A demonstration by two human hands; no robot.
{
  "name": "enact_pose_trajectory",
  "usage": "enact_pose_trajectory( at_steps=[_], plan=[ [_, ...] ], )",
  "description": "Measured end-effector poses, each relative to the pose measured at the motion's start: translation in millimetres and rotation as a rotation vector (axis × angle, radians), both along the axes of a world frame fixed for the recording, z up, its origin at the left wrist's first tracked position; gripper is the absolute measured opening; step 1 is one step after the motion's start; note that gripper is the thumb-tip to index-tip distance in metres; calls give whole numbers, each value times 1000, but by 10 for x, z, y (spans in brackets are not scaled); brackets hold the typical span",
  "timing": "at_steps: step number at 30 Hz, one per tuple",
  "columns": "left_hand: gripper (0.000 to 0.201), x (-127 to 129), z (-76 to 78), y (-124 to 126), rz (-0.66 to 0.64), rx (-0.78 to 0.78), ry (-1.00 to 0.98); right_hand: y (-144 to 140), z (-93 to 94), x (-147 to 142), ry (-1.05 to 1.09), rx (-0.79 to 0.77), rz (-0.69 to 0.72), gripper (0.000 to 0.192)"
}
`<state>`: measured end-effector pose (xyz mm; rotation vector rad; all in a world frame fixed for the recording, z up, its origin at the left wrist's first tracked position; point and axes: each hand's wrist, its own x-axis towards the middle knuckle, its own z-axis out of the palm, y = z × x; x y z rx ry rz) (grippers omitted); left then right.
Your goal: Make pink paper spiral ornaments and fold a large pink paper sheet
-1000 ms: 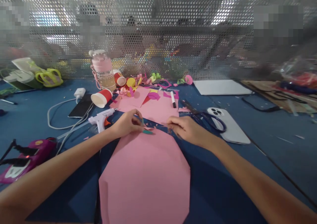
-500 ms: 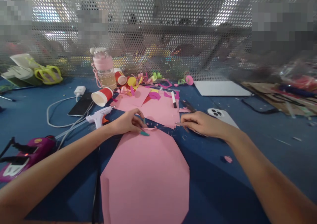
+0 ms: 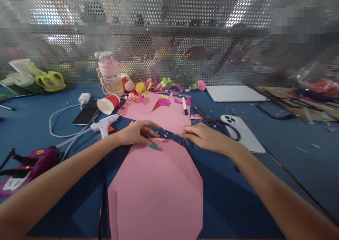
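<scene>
A large pink paper sheet (image 3: 156, 190) with angled corners lies on the blue table in front of me. At its far edge my left hand (image 3: 136, 133) grips it, the green-nailed thumb lying on top and the fingers curled beyond the edge. My right hand (image 3: 200, 136) is just past the sheet's upper right corner, its fingers pinched together. Something thin and blurred shows at those fingertips; its kind cannot be made out. Behind the right hand lie scissors (image 3: 227, 127) with dark blue handles, beside a white phone (image 3: 247, 135).
Farther back are pink paper scraps (image 3: 169, 116), a marker (image 3: 184, 106), a red paper cup (image 3: 109, 104) and a pink-lidded bottle (image 3: 109, 74). At left lie a glue gun (image 3: 104, 125), a black phone (image 3: 86, 113) and a purple power strip (image 3: 31, 167). A perforated metal screen (image 3: 169, 38) stands behind.
My right hand has moved left toward the sheet's far edge, uncovering the scissors and more of the white phone. My left hand's fingers have spread slightly along the edge.
</scene>
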<state>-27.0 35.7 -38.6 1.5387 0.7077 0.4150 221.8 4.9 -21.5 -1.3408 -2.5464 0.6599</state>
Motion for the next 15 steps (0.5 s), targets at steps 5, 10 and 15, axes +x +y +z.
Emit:
enact_pose_trajectory(
  at_steps=[5, 10, 15],
  plan=[
    [48, -13, 31, -13, -42, -31, 9, -9, 10, -48, -3, 1, -6, 23],
    [51, -4, 38, -25, -14, -8, 30, -28, -39, -140, -43, -26, -56, 20],
    [40, 28, 41, 0, 29, 76, 129, -54, -110, -210, -31, -16, -68, 19]
  ],
)
